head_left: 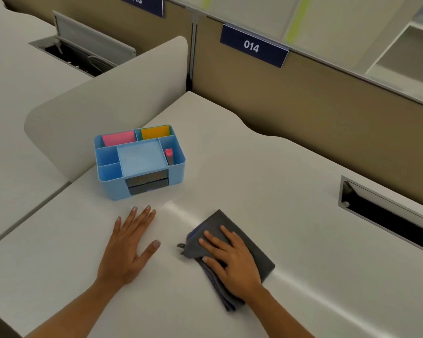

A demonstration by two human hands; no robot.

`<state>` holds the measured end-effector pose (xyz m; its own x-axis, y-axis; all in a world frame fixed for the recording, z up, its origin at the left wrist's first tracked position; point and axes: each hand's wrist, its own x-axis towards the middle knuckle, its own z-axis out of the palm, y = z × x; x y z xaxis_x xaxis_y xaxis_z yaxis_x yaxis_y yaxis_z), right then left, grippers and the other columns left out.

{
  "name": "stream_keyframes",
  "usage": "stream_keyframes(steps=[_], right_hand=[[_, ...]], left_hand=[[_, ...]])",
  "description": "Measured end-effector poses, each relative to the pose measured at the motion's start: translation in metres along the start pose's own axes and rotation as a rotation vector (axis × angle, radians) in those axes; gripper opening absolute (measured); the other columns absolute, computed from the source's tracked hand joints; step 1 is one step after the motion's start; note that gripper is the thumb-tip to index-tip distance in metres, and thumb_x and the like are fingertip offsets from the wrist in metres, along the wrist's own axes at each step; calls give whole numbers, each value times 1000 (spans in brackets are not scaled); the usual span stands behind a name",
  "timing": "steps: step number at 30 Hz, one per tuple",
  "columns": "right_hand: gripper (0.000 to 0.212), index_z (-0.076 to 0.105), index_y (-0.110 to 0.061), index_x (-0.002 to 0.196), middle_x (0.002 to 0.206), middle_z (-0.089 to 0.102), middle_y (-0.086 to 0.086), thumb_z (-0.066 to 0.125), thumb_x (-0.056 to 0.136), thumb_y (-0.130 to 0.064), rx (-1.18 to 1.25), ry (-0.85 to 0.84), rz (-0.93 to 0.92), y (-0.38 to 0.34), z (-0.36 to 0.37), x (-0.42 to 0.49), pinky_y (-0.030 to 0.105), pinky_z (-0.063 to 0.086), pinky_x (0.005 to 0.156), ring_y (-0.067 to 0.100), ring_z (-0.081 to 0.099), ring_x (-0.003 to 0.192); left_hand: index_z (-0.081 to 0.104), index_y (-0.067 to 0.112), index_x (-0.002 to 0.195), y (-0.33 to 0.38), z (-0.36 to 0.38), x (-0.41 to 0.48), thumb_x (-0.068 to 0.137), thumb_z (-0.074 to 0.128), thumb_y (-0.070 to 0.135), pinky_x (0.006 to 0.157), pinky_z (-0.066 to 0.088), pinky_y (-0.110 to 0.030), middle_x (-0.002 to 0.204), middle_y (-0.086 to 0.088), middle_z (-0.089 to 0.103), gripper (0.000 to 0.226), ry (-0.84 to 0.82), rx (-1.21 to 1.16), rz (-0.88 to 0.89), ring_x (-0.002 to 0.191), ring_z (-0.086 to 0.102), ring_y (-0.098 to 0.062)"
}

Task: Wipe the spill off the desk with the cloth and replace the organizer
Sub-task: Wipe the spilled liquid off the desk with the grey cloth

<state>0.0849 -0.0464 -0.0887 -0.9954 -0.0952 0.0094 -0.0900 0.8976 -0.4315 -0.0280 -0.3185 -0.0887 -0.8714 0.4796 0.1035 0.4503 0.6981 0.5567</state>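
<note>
The right hand (232, 257) pressed flat on the folded grey cloth (230, 254) on the table (254, 172). The left hand (130, 247) lay open, empty, beside it. The blue organizer (139, 162) stood just beyond.

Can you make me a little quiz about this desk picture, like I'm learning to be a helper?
1. True or false: the right hand is pressing flat on the grey cloth.
2. Where is the blue organizer?
A. under the cloth
B. on the desk, beyond the left hand
C. held up in the air
3. Fill in: the sign on the partition behind this desk reads ___.

Key
1. True. The hand lies palm down on the folded cloth.
2. B. It stands near the desk's far left edge, and neither hand touches it.
3. 014.
</note>
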Motion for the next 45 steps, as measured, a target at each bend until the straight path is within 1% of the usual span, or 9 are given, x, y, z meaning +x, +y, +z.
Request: stream_keyframes(steps=[4, 11, 14, 18, 22, 27, 36, 41, 45], right_hand=[[42, 42, -47, 142, 152, 34, -25, 36, 100, -53, -17, -32, -21, 25, -18, 45, 30, 13, 120, 10, 20, 147], [43, 46, -35, 143, 152, 42, -9, 41, 102, -46, -12, 307, 562, 70, -39, 70, 39, 22, 118, 23, 27, 146], [44, 46, -30, 143, 153, 42, -2, 43, 102, -43, 96, 426, 715, 61, -33, 59, 44, 22, 119, 26, 25, 147], [43, 45, -32, 143, 153, 39, -11, 41, 102, -43, 126, 322, 567, 39, -19, 35, 33, 8, 123, 15, 17, 149], [42, 46, -36, 142, 153, 37, -16, 41, 101, -44, 96, 222, 362, 17, -9, 27, 30, 5, 122, 14, 16, 149], [42, 44, -40, 142, 154, 37, -15, 41, 101, -47, -34, 171, 293, 10, -10, 61, 36, 19, 120, 20, 21, 146], [46, 36, -41, 147, 157, 31, -9, 30, 102, -51, -90, 198, 471, 10, -7, 160, 40, 13, 119, 25, 18, 145], [47, 33, -40, 148, 158, 29, -7, 29, 102, -50, -86, 177, 476, 28, -19, 201, 42, 12, 119, 26, 17, 146], [47, 34, -39, 148, 159, 26, -4, 31, 103, -49, -46, 249, 633, 50, -32, 217, 43, 14, 119, 27, 19, 145]], left_hand=[[16, 30, 152, -3, 2, 0, 91, 20, 69, 121, 5, -50, 160, 9, 18, 73, -7, 5, 0, 150, 4, -12], [18, 30, 152, -3, 2, -2, 90, 19, 71, 121, 2, -46, 159, 10, 18, 74, 2, 5, -14, 149, 4, -11], [18, 30, 151, -3, 2, -1, 90, 18, 71, 121, 3, -47, 159, 8, 19, 74, -1, 6, -12, 150, 5, -13], [18, 28, 152, -1, 2, 0, 89, 17, 72, 121, 2, -47, 159, 8, 19, 76, -14, 16, -1, 150, 5, -14], [17, 27, 152, 0, 1, 0, 89, 17, 72, 121, 2, -48, 160, 7, 19, 77, -10, 11, 6, 150, 5, -15], [18, 25, 152, 2, 1, 0, 88, 15, 74, 121, 3, -49, 159, 6, 19, 80, -4, 13, -8, 150, 6, -16], [16, 30, 152, 0, 2, -2, 89, 16, 72, 121, 0, -45, 160, 8, 18, 76, 1, 8, -20, 150, 3, -12], [16, 32, 151, -2, 3, 0, 89, 16, 73, 121, 0, -45, 160, 8, 17, 74, 0, 5, -19, 150, 3, -13], [18, 31, 152, -4, 3, -1, 91, 19, 70, 121, 0, -46, 160, 9, 18, 72, 7, 8, 0, 150, 3, -12]])
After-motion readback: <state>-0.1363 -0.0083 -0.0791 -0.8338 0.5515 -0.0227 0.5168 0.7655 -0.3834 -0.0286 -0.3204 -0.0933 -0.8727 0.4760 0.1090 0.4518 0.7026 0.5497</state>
